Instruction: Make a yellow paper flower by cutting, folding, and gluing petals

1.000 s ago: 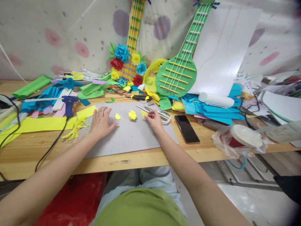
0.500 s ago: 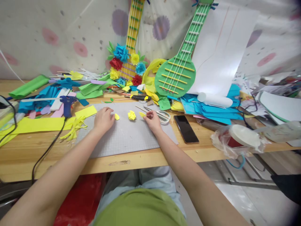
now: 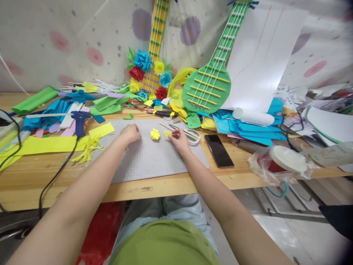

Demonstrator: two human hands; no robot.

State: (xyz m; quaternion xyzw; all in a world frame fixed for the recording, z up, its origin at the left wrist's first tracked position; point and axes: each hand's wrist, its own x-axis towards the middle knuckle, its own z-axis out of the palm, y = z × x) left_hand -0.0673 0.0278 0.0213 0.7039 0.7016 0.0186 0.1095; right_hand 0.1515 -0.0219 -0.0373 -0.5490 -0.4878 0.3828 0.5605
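Observation:
My right hand (image 3: 179, 140) pinches a small pointed yellow paper petal (image 3: 167, 133) above the grey cutting mat (image 3: 154, 159). To its left, a crumpled yellow paper flower (image 3: 155, 134) sits on the mat, touched by neither hand. My left hand (image 3: 130, 134) is lowered to the mat left of the flower, its fingers curled down and together. Whatever lies in or under those fingertips is hidden. A pair of scissors (image 3: 193, 136) with pale handles lies just behind my right hand.
A black phone (image 3: 219, 151) lies right of the mat. On the left are a blue glue gun (image 3: 79, 122) with a trailing cord and yellow paper strips (image 3: 49, 145). Behind stand a green paper lute (image 3: 206, 90) and a yellow one (image 3: 154, 48). A utility knife (image 3: 165, 113) lies before them.
My left hand has moved right and its fingertips have come down where a loose yellow petal lay; that petal is now out of sight. My right hand stays put with its petal.

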